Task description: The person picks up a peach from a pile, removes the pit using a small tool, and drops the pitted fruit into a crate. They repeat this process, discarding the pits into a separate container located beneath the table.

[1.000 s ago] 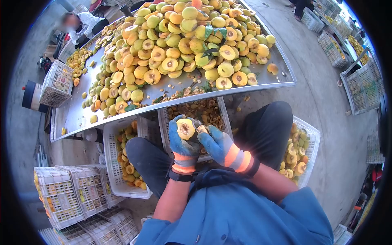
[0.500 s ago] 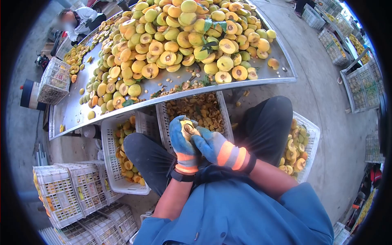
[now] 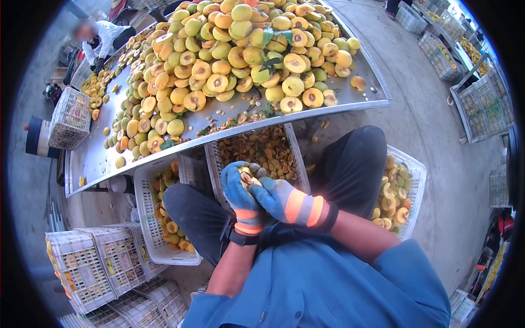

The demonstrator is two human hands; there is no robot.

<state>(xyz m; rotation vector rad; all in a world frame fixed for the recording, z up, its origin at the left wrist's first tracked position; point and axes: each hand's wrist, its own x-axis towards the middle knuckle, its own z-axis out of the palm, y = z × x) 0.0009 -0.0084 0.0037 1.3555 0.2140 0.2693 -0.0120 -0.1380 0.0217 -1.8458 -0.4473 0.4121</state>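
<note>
Above my lap and close together are both hands, in blue-coated gloves with orange and grey cuffs. My left hand [image 3: 239,191] is wrapped round a yellow peach half [image 3: 247,176], its brown pit cavity facing up. Pressed against the fruit from the right is my right hand [image 3: 278,199], its fingers closed at the cut face; whether they also hold a small tool is hidden. Just beyond the hands, a white crate [image 3: 299,164] of brownish fruit pieces and pits sits between my knees. A heap of halved peaches [image 3: 219,60] covers much of the metal table [image 3: 350,101] in front.
Crates of peach halves stand at my left [image 3: 158,254] and right [image 3: 420,188]. Stacked crates [image 3: 90,268] are at lower left. Another person [image 3: 106,41] works at the table's far left. More crates [image 3: 484,106] line the right side.
Both hands have shifted slightly left and down with the peach half, which looks more enclosed by the fingers. The view has moved a little; the person at far left has leaned.
</note>
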